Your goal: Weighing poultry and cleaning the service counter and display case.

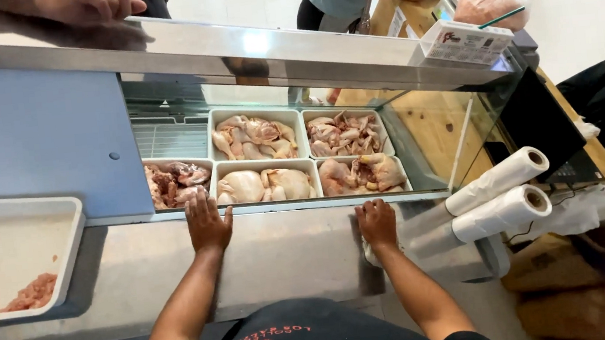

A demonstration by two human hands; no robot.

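Both of my hands rest on the steel counter (289, 256) in front of the glass display case (309, 88). My left hand (208, 223) lies flat and spread, palm down, its fingers (198, 202) reaching right to the near edge of the case and holding nothing. Just past those fingertips, behind the edge, sit the white trays of raw chicken (267, 184); the nearest one holds whole birds, and the tray of darker pieces (174, 182) lies a little to the left of it. My right hand (376, 223) presses down farther right on the same counter, fingers loosely curled, with a white cloth (371, 253) showing under its heel; I cannot tell whether it grips the cloth or only rests on it. Two rolls of plastic bags (501, 195) stand near to its right. A white tub with scraps of minced meat (33, 292) sits well apart to the left.
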